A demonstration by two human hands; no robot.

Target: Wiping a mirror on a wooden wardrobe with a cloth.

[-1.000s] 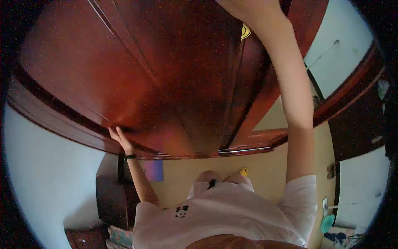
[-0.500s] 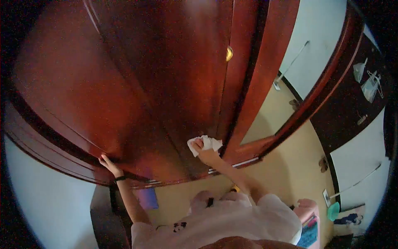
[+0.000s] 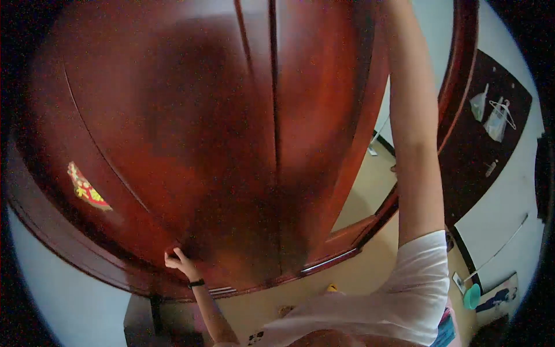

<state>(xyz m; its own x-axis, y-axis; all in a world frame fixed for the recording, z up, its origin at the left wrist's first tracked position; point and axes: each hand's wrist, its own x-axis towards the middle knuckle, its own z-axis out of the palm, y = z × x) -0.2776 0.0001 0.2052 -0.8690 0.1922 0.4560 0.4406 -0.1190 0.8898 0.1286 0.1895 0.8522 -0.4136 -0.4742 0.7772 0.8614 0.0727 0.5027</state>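
Observation:
A tall, glossy red-brown wooden wardrobe (image 3: pixel 231 133) fills most of the view. Against its lower left part rests my left hand (image 3: pixel 182 263), thumb and forefinger apart, with a dark band around the wrist. Nothing shows in that hand. Upward along the right side stretches my right arm (image 3: pixel 417 127), in a short white sleeve. It passes in front of a mirror-like panel (image 3: pixel 355 202) and leaves the view at the top, so my right hand and anything in it are hidden.
A red and yellow paper decoration (image 3: pixel 87 188) is on the wardrobe's left panel. To the right, plastic bags (image 3: pixel 496 121) and a hanger hang on a dark board (image 3: pixel 483 162). A mop (image 3: pixel 459 281), a green basin (image 3: pixel 472 296) and a picture (image 3: pixel 498 299) stand by the wall.
My right hand, earlier low on the wardrobe with a crumpled white cloth, has risen out of view. My view has shifted left, bringing in the paper decoration. My left hand stays against the wardrobe.

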